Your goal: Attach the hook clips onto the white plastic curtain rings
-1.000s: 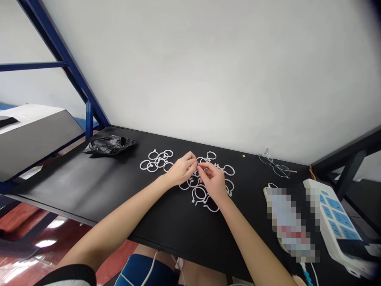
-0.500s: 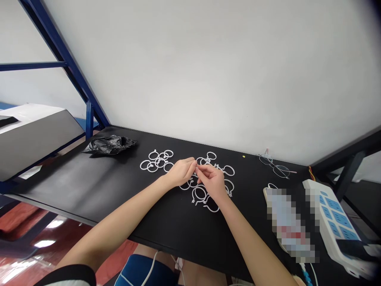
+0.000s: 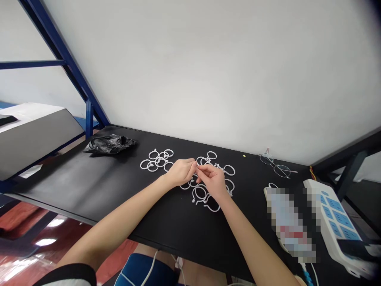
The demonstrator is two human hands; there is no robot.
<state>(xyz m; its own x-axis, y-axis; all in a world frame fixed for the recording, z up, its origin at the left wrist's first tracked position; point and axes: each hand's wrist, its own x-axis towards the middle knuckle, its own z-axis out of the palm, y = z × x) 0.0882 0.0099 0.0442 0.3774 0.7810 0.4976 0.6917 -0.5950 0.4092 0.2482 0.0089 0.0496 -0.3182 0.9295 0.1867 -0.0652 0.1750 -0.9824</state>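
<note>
My left hand (image 3: 182, 172) and my right hand (image 3: 213, 180) meet over the middle of the black table (image 3: 89, 186), fingertips pinched together on one small white plastic ring that is mostly hidden between them. Under and around my right hand lies a loose pile of white rings (image 3: 208, 190). A second, smaller group of white rings (image 3: 156, 160) lies just left of my left hand, apart from it.
A crumpled black plastic bag (image 3: 109, 143) lies at the far left of the table. Eyeglasses (image 3: 275, 167) rest near the wall on the right. A white power strip (image 3: 335, 222) and a blurred flat object (image 3: 290, 222) occupy the right end. A blue frame post (image 3: 88, 117) stands left.
Both hands have sunk slightly toward the table and stayed pinched together; the rings on the table have not moved.
</note>
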